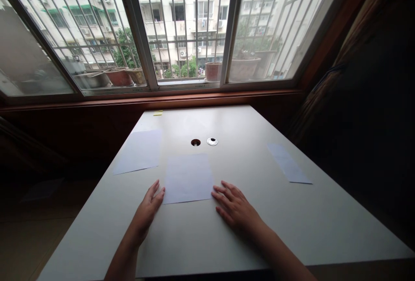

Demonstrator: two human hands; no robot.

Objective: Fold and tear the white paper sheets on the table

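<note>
A sheet of white paper (188, 178) lies flat on the white table (240, 160), between my two hands. My left hand (149, 203) rests at the sheet's left edge, fingers stretched forward and thumb close to its lower left corner. On the other side, my right hand (234, 206) lies palm down with spread fingers, its fingertips at the sheet's lower right edge. Neither hand grips anything. Another sheet of paper (139, 151) lies farther left, and a narrow paper strip (288, 163) lies to the right.
Past the middle sheet are a round hole (196, 142) in the tabletop and a round metal cover (212, 142). Yellow marks (158, 113) show at the far left corner. A barred window (188, 21) stands behind the table, with a curtain (337, 65) at the right.
</note>
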